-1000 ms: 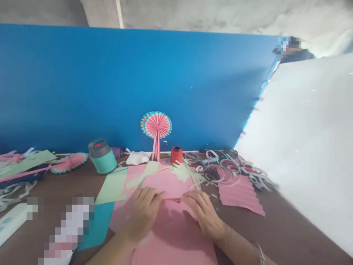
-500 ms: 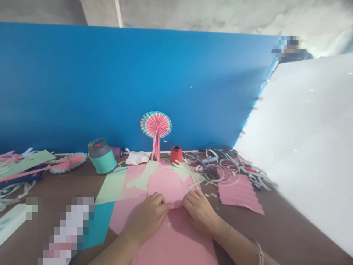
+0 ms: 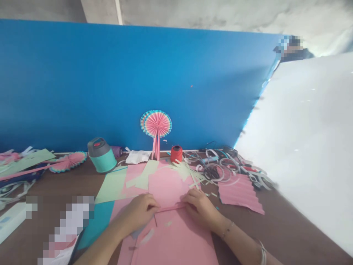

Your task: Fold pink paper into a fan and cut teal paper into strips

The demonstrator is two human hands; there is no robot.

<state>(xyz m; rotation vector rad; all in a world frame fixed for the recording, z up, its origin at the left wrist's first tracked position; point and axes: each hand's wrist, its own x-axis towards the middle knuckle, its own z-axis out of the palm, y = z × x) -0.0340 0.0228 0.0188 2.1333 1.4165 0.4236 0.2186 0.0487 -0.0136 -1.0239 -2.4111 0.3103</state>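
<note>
A pink paper sheet lies on the brown table in front of me, with a narrow raised fold running across it. My left hand pinches the left end of that fold, fingers closed. My right hand pinches the right end, fingers closed too. Beyond the fold, the far part of the sheet lies flat. A pleated pink piece rests to the right of my hands.
A blue partition stands behind, a white board to the right. A pink paper fan stands upright by a red thread spool. A teal bottle, green sheets, a teal sheet, scissors and paper strips lie around.
My hands have spread apart along the sheet. A raised fold now shows between them, where earlier the fingertips met near the middle of the paper.
</note>
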